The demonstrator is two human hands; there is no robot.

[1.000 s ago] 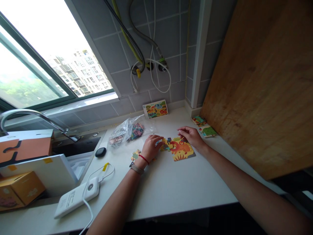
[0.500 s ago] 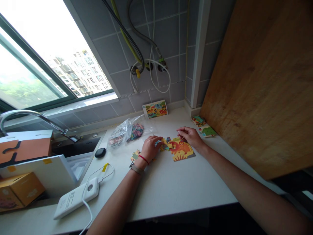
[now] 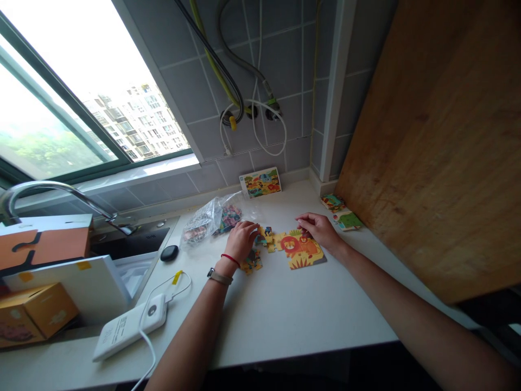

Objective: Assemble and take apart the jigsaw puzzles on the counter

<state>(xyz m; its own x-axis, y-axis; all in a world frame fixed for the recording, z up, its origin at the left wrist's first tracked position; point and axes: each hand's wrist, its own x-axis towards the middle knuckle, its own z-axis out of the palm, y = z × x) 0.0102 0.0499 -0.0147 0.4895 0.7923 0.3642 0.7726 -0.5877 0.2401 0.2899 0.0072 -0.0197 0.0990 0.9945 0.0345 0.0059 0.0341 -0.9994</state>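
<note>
The joined puzzle section with lions (image 3: 303, 251) lies flat on the white counter (image 3: 285, 304). My left hand (image 3: 243, 239), with a red string and a watch at the wrist, is closed on a puzzle piece (image 3: 264, 234) left of the lion section. Beneath that hand are some loose pieces (image 3: 253, 262), partly covered by it. My right hand (image 3: 319, 228) hovers at the top right edge of the lion section, thumb and index finger close together; anything between them is too small to make out.
A picture card (image 3: 262, 183) leans on the wall. Plastic bags with pieces (image 3: 211, 220) lie at the left, piece stacks (image 3: 345, 218) at the right. A power bank (image 3: 130, 328), a black round object (image 3: 169, 253) and the sink (image 3: 157, 239) are further left.
My left hand has moved left, away from the lion section, and a piece by its fingers has shifted left too. My right hand has barely moved.
</note>
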